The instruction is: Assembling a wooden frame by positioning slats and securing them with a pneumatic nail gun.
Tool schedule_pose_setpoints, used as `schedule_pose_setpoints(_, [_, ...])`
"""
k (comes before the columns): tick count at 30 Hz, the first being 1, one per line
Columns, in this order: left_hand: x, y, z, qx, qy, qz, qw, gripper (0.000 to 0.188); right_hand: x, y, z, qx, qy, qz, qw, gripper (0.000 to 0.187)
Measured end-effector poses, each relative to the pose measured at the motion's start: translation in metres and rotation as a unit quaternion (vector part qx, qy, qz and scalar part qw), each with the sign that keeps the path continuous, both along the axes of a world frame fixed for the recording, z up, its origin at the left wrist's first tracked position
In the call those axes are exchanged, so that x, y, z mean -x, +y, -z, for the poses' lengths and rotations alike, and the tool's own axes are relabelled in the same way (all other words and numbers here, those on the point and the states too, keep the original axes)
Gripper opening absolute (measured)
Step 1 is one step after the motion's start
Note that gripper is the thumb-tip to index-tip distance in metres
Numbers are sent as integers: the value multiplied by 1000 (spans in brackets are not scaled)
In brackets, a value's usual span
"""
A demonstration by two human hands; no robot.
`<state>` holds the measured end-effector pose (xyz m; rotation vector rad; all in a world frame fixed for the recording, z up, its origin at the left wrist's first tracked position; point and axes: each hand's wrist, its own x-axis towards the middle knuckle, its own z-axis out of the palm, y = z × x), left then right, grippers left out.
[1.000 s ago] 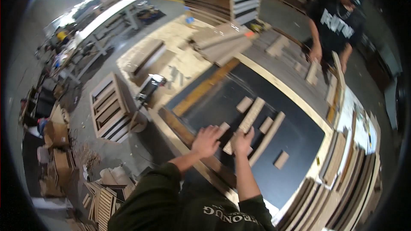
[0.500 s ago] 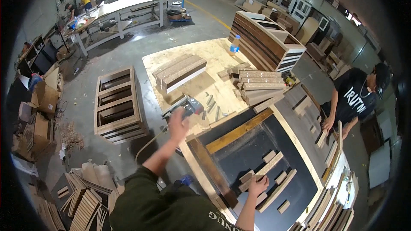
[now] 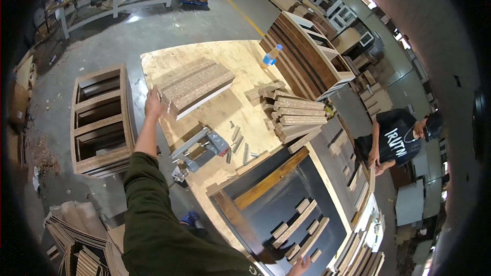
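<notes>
My left hand (image 3: 155, 103) reaches out to the near left end of a stack of particleboard strips (image 3: 197, 84), its fingers apart and at the boards' ends. A nail gun (image 3: 202, 148) lies on the plywood table between that stack and me, with short metal nail strips (image 3: 237, 139) beside it. My right hand (image 3: 300, 266), partly cut off by the lower edge, has its fingers loosely spread. It is nearest to the wood strips and small blocks (image 3: 312, 237) lying on a black panel (image 3: 276, 189), and nothing shows in it.
More particleboard strips (image 3: 299, 115) lie piled on the plywood table (image 3: 230, 53), near a bottle (image 3: 271, 56). A wooden frame (image 3: 102, 122) stands on the floor at left, and a tall stack of frames (image 3: 302, 56) behind. A co-worker (image 3: 394, 143) handles wood pieces at right.
My left hand has gone from above the nail gun to the particleboard stack. My right hand has let go of a wood strip on the panel and drawn back toward me. The view has shifted.
</notes>
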<state>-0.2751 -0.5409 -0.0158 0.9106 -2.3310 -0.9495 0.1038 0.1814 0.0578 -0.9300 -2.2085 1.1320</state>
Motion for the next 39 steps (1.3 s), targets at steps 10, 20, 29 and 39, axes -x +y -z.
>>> schedule_pose_setpoints(10, [12,-46,-13,136,-71,164,975,81,-37,36,6,-142,4,-12,990,33])
schedule_pose_setpoints(20, [25,-58,-29,314,-100,101,939,101,-25,30,-13,-145,-20,-47,988,32])
schedule_pose_setpoints(29, [62,-75,-22,135,-168,188,958,77,-7,36,-29,-131,-80,-89,984,32])
schedule_pose_setpoints(39, [41,-92,-89,25,-82,211,974,56,-28,19,-19,-209,-73,-73,972,42])
